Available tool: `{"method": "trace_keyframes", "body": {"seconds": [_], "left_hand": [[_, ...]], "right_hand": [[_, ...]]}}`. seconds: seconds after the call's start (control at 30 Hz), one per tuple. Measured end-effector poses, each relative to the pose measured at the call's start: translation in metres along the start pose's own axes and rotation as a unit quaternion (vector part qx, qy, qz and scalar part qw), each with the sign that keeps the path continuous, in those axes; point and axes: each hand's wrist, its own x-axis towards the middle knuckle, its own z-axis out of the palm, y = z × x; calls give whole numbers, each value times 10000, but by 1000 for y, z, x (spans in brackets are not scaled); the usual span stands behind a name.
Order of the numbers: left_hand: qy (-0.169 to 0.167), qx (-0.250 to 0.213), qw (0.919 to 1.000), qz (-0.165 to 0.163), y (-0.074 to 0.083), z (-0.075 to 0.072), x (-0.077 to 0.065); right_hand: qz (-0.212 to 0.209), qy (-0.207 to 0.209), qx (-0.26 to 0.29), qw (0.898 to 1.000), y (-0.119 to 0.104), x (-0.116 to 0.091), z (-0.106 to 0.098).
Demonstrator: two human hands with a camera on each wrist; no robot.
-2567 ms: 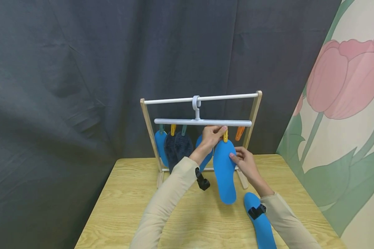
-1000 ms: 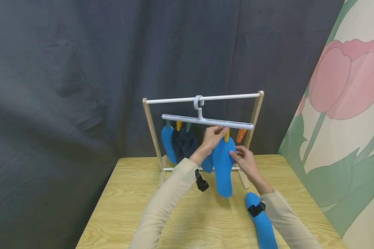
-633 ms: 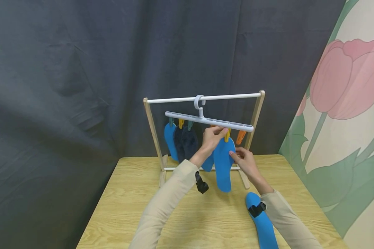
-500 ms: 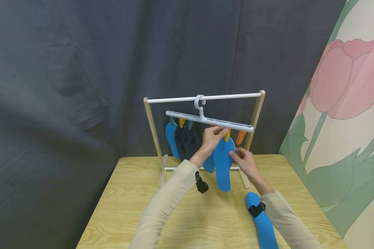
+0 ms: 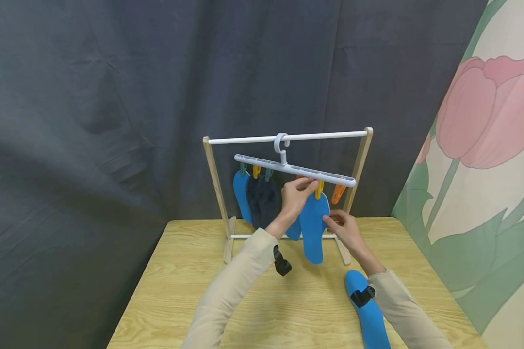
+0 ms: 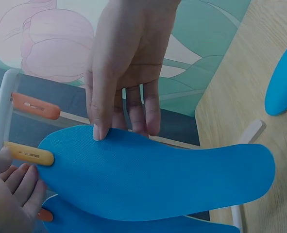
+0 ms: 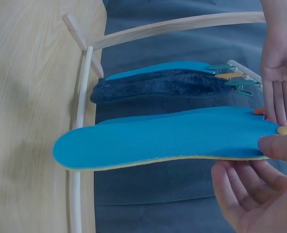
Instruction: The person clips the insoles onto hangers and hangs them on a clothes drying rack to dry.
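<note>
A blue insole [image 5: 313,232] hangs toe-up under the right half of the pale hanger [image 5: 294,170], its top edge at a yellow clothespin [image 5: 319,189]. My left hand [image 5: 294,197] pinches that clothespin between thumb and fingers. My right hand [image 5: 346,230] pinches the insole's right edge, thumb on the front face, as the right wrist view also shows. Behind it hangs another blue insole [image 5: 294,230], partly covered by my left hand. An orange clothespin [image 5: 338,193] at the hanger's right end holds nothing.
Two dark fuzzy insoles [image 5: 262,201] and a blue insole [image 5: 241,196] hang from clothespins on the left. The hanger hooks over a white rod of a wooden rack [image 5: 215,177]. Another blue insole [image 5: 371,320] lies on the table [image 5: 179,291] under my right forearm.
The hanger has gone from nearly level to tilted, its right end lower and left end higher. The insole's lower end has swung up slightly. Both hands keep their holds.
</note>
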Motion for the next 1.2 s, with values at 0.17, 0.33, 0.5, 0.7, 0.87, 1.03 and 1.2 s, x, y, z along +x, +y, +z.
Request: {"method": "trace_keyframes", "body": {"seconds": [0.17,0.33,0.5,0.7,0.87,1.03,1.2], "left_hand": [[397,-12,9987,306,-4,3,-6],[463,-149,9982,359,-5,10,-10],[69,-281,9993,221,-7,19,-15],[-320,-198,9991,187,-8,30,-19],[-623,-74,9974,344,-7,36,-17],[-852,78,9955,416,-8,39,-15],[-938,162,9948,356,-8,43,-13]], "right_hand": [[14,-44,84,10000,4,-1,-1],[3,-90,101,9999,9,-3,-2],[12,-107,33,9999,16,-4,-5],[106,-150,-32,9998,26,-7,-8],[156,-97,-228,9996,33,-14,-12],[217,38,-824,9964,49,-23,-16],[355,176,-1305,9907,76,-33,-22]]}}
